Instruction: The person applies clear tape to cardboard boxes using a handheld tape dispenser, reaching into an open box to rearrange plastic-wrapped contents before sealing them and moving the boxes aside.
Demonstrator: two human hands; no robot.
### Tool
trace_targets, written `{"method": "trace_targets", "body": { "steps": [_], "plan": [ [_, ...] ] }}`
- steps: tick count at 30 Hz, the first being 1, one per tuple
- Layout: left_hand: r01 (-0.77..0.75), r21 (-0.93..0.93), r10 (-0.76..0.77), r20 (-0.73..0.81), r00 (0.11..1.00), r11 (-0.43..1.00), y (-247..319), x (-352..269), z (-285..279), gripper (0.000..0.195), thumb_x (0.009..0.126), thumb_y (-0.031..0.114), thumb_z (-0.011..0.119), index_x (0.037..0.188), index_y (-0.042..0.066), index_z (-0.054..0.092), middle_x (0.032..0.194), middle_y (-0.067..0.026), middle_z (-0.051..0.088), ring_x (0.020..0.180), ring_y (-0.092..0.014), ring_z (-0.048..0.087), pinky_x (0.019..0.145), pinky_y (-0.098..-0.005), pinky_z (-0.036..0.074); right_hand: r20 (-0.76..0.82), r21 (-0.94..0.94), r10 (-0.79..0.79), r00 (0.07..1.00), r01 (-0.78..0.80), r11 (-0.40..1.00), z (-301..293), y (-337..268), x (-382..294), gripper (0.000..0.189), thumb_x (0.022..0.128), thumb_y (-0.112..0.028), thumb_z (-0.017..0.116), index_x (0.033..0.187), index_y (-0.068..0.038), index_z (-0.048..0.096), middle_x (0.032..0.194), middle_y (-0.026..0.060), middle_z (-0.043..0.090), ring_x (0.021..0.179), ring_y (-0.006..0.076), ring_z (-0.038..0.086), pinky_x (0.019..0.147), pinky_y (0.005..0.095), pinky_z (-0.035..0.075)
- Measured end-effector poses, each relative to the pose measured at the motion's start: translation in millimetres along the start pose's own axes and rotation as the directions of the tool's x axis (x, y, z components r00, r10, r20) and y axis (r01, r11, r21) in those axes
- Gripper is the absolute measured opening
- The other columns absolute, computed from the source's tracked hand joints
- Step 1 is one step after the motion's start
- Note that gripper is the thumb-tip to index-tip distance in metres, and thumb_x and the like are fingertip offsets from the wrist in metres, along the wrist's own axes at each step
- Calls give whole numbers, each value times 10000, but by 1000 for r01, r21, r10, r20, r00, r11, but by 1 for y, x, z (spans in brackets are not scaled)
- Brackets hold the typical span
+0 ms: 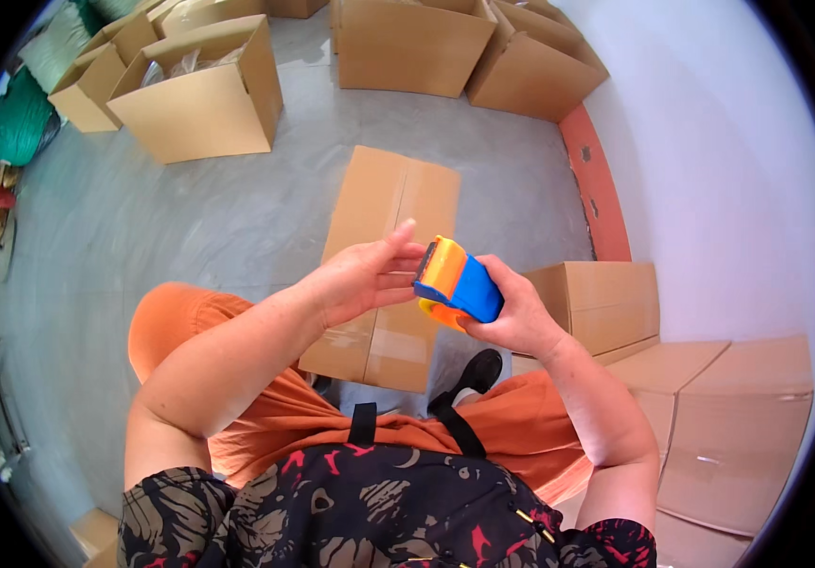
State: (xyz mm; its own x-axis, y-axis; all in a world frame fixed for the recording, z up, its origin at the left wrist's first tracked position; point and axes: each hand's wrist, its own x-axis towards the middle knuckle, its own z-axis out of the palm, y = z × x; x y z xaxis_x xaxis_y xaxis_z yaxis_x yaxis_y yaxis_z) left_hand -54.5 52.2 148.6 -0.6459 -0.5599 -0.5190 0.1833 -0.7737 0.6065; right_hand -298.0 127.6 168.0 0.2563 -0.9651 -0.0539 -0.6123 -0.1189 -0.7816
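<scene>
A blue and orange packing tape dispenser [477,290] is gripped in my right hand [521,312], with its dark cutting edge turned to the left. My left hand [372,273] is held up beside that edge, fingers apart and thumb raised. Its fingertips pass close to the dispenser or behind it; whether they touch cannot be told. Below both hands a closed cardboard box [393,199] rests on the floor between my legs. A seam runs along its top, with a shiny strip over the near part. The hands and the dispenser hide the middle of the box.
Open cardboard boxes [201,106] stand along the far side, one holding clear plastic. More open boxes [407,57] are at the far right. Closed boxes [734,433] are stacked by the white wall [720,177] at my right. A green sack [17,121] lies at the far left.
</scene>
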Motion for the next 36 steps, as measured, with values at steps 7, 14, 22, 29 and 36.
{"method": "trace_targets", "body": {
  "steps": [7, 14, 22, 29, 36],
  "plan": [
    [-80, 8, 80, -85, 993, 997, -13, 26, -13, 321, 1008, 310, 581, 1198, 60, 644, 1148, -40, 667, 1063, -135, 640, 944, -298, 531, 17, -31, 18, 1000, -18, 999, 4, 13, 22, 555, 723, -147, 800, 1207, -70, 538, 1048, 193, 661, 956, 348, 677, 795, 401, 545],
    [-151, 246, 227, -317, 921, 958, -3, 66, -33, 259, 978, 280, 632, 1130, 77, 686, 1016, -31, 703, 944, -121, 669, 852, -291, 561, 86, 19, -51, 995, 50, 999, -7, 27, 60, 709, 726, -164, 816, 1363, -192, 506, 1095, 180, 663, 976, 368, 666, 823, 423, 543],
    [-406, 461, 606, -468, 643, 789, 114, 55, -156, 188, 947, 250, 670, 1019, 80, 706, 872, 9, 712, 766, -59, 646, 714, -243, 555, 148, -274, -116, 982, 153, 949, -106, 74, 100, 741, 719, -130, 822, 1386, -287, 538, 1030, 107, 653, 947, 292, 641, 860, 377, 531],
    [-270, 437, 496, -567, 658, 858, 127, 85, -206, 184, 964, 257, 651, 1031, 90, 692, 840, 43, 689, 751, -38, 631, 715, -222, 546, 176, -302, 112, 978, -55, 952, -140, 126, 94, 770, 716, -109, 818, 1399, -320, 533, 994, 84, 624, 941, 277, 615, 869, 374, 509],
    [-78, 418, 357, -646, 675, 905, 76, 141, -259, 134, 949, 245, 659, 1002, 125, 683, 846, 45, 688, 754, -53, 631, 699, -261, 540, 285, -382, 213, 935, -93, 920, -124, 179, 106, 769, 749, -202, 798, 1422, -402, 487, 986, 91, 619, 944, 295, 627, 842, 390, 514]
  ]
}}
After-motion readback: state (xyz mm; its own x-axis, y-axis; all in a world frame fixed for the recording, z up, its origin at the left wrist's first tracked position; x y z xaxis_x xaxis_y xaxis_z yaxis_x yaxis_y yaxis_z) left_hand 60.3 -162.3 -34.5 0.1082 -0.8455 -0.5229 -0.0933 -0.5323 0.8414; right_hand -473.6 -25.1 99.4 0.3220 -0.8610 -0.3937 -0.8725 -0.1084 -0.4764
